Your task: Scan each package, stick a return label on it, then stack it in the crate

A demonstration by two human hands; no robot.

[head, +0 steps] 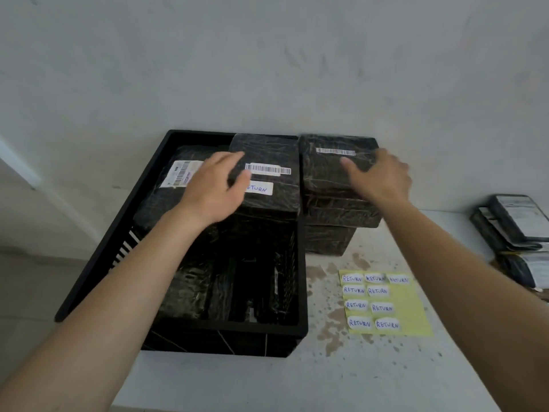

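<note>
One black plastic-wrapped package (pixel 267 176) with a white RETURN sticker lies in the black plastic crate (pixel 190 330) under the loose left hand (pixel 212 188), while the spread right hand (pixel 377 176) reaches the unlabelled stack (pixel 332 203) at the counter's (pixel 297 382) back edge.

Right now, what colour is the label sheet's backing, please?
Pale yellow backing sheet, clearest in the head view.
</note>
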